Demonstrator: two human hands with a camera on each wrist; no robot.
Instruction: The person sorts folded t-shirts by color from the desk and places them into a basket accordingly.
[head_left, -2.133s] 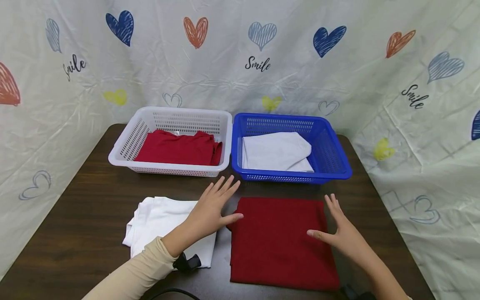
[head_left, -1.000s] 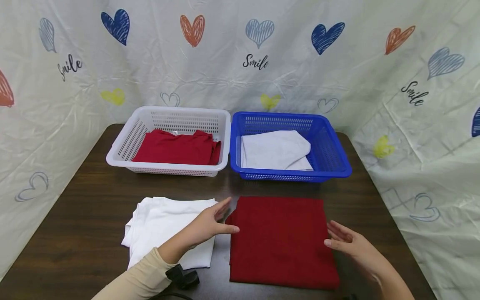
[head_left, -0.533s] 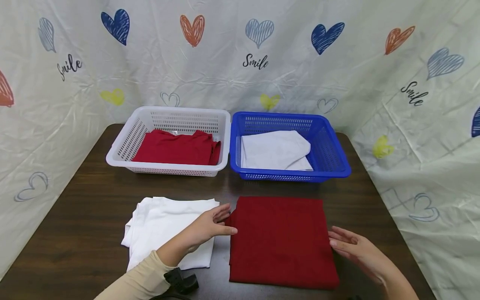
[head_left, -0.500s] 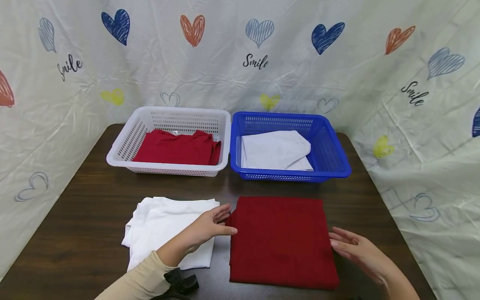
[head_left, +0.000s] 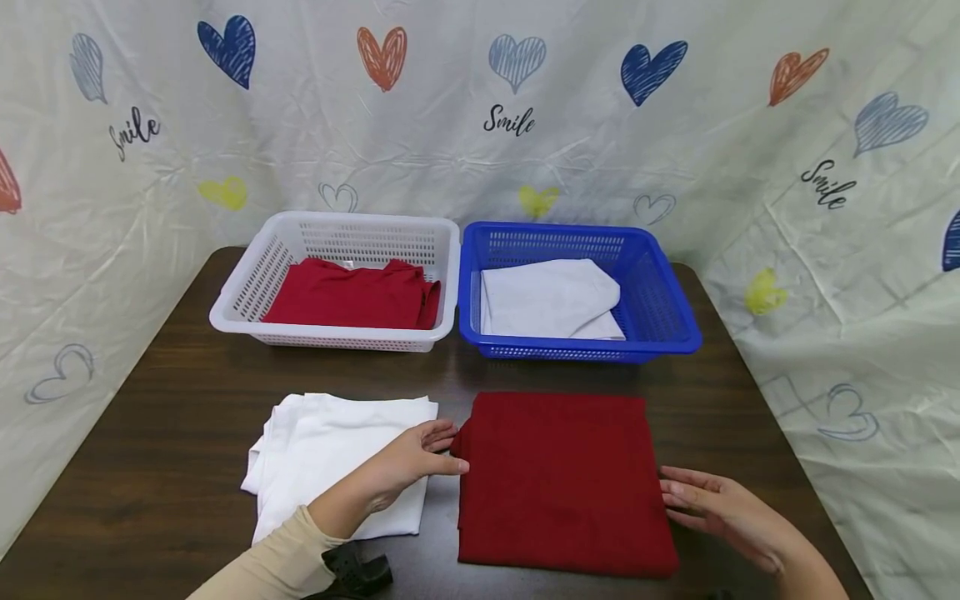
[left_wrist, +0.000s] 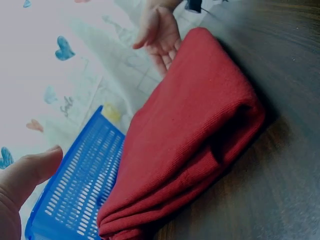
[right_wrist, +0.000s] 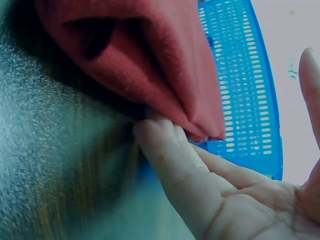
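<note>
A folded red cloth [head_left: 562, 483] lies on the table between my two hands, its layered folds showing in both wrist views. At its left side is my left hand [head_left: 401, 467], fingers extended and thumb tip overlapping the cloth's edge in the head view. The left wrist view shows that thumb [left_wrist: 37, 170] raised and apart from the cloth. On the other side, my right hand [head_left: 738, 512] has its fingertips right at the cloth's lower edge, palm facing inward, thumb held away. Under my left forearm and hand lies a folded white cloth [head_left: 322, 450], partly covered.
Behind the cloths stand two baskets side by side: a white one [head_left: 341, 336] with a red cloth [head_left: 345, 296] inside, and a blue one [head_left: 585, 346] with a white cloth [head_left: 551, 296] inside. A heart-printed sheet [head_left: 427, 125] hangs behind the table.
Both hands have come down from spread positions over the table to the sides of the red cloth, their fingers drawing nearer its edges. The cloths and baskets stay in place.
</note>
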